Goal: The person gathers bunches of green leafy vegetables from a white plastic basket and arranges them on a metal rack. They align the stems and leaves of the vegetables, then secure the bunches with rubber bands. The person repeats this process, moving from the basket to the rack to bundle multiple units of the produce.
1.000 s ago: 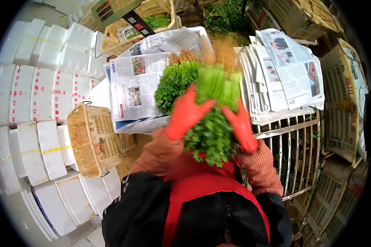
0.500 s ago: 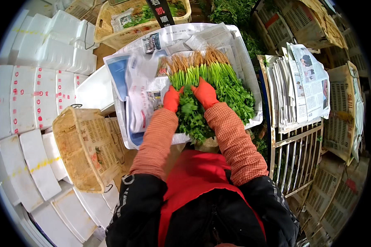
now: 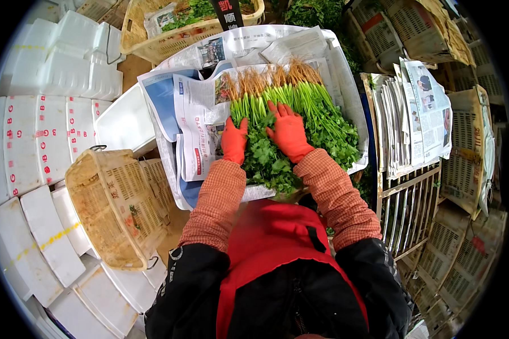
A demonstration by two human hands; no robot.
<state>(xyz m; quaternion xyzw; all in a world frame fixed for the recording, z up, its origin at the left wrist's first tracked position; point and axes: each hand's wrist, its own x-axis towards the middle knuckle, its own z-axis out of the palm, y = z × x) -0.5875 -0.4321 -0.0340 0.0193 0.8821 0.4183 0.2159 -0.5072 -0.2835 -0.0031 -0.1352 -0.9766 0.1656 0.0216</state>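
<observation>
Bunches of coriander-like leafy greens [image 3: 328,121] lie in a row on newspaper, with brown roots at the far end, pale green stems in the middle and leaves toward me. The newspaper [image 3: 195,121] lines a white foam box [image 3: 363,138]. My left hand [image 3: 234,141], in an orange-red rubber glove, rests against the left edge of the greens with thumb and fingers apart. Spread flat over the stems and leaves of the left-hand bunches is my right hand [image 3: 289,134], in a matching glove. Neither hand is closed around anything.
A stack of folded newspapers [image 3: 404,121] lies on a metal rack at right. White foam boxes [image 3: 45,138] are piled at left, beside a tan plastic crate [image 3: 108,209]. Beyond the box stands another crate [image 3: 147,42] holding greens. More crates [image 3: 466,152] line the far right.
My right hand has opened from a closed grip and lies flat on the greens. My left hand has drawn slightly back, with its fingers apart. The newspaper flap at left has settled flatter.
</observation>
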